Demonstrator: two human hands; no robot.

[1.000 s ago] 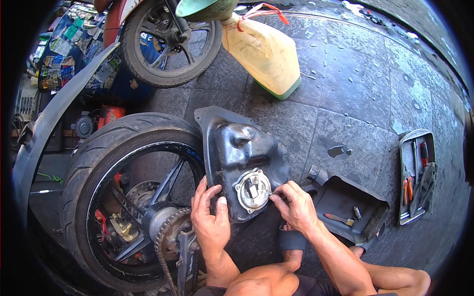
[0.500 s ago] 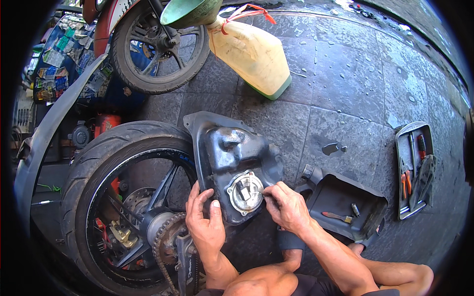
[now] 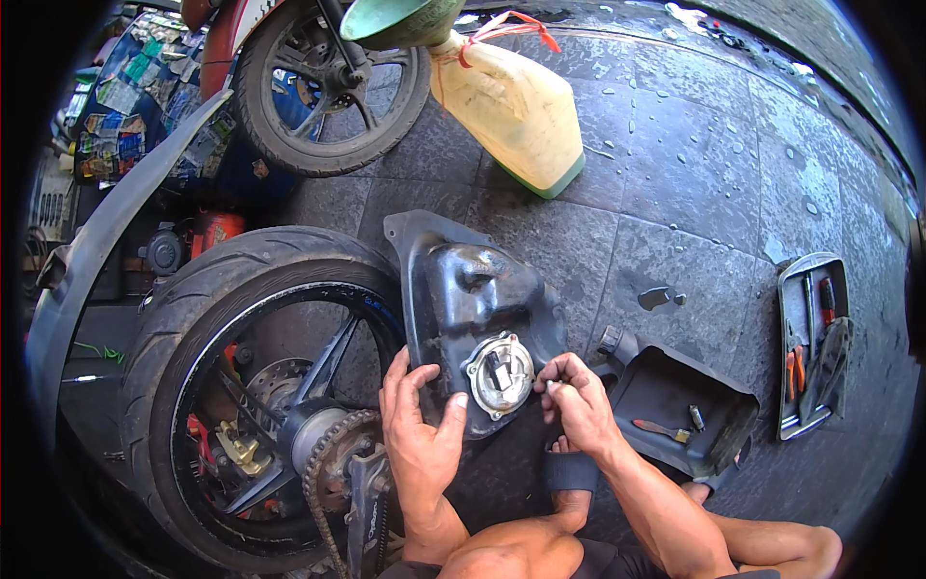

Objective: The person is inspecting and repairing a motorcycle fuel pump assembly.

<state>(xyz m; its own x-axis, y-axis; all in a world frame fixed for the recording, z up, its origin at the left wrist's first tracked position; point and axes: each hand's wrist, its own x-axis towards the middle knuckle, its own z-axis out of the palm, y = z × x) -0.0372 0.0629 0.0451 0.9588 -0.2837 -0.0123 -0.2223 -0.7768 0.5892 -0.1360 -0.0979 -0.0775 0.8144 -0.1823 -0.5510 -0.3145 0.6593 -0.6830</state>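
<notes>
A glossy black fuel tank (image 3: pixel 471 314) stands tilted in front of me, a round silver pump flange (image 3: pixel 499 376) with a dark connector set in its lower face. My left hand (image 3: pixel 424 425) grips the tank's lower left edge, fingers along the side and thumb raised near the front. Just right of the flange, my right hand (image 3: pixel 576 400) is closed in a pinch. A small pale spot shows at its fingertips, too small to name.
A motorcycle wheel (image 3: pixel 183 289) with chain and sprocket lies to the left. Behind stand a yellowish jug (image 3: pixel 511 116) with a green funnel (image 3: pixel 400 21) and another wheel (image 3: pixel 260 135). At right are a black bin (image 3: pixel 656 376) holding a brush (image 3: pixel 661 430), and a tool tray (image 3: pixel 786 425).
The whole view has shifted, so most things sit slightly further right. My right hand has drawn a little away from the flange, its fingers more curled. My left hand stays on the tank.
</notes>
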